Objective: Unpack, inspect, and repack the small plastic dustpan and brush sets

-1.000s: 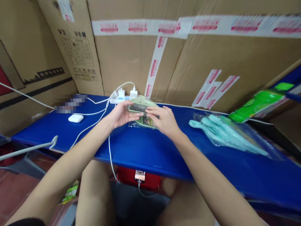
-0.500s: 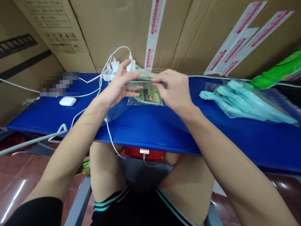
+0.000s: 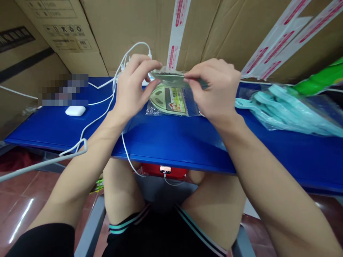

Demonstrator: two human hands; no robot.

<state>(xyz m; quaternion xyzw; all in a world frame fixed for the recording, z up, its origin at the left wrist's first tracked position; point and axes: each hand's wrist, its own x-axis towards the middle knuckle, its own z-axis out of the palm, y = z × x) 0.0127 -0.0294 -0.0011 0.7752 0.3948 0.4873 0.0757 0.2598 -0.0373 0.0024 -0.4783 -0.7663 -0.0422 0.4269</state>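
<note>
A pale green labelled packet [image 3: 174,101], rounded on one side and in clear wrap, lies on the bench [image 3: 171,139]. Above it, the right hand's [image 3: 218,85] grip pinches one end of a thin wrapped packet [image 3: 170,76]; the left hand [image 3: 131,85] curves about the other end, clasping or not, I cannot tell. Left of the labelled packet lies a white earbud case [image 3: 75,111].

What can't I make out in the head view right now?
All in the head view:
Held packet: tilted nearly edge-on, its face unreadable.
Lower packet: fine print too small and blurred.
Power strip: mostly behind the left hand.
Green bottle: cut off by the right edge.
Object at far left: pixelated over.
</note>
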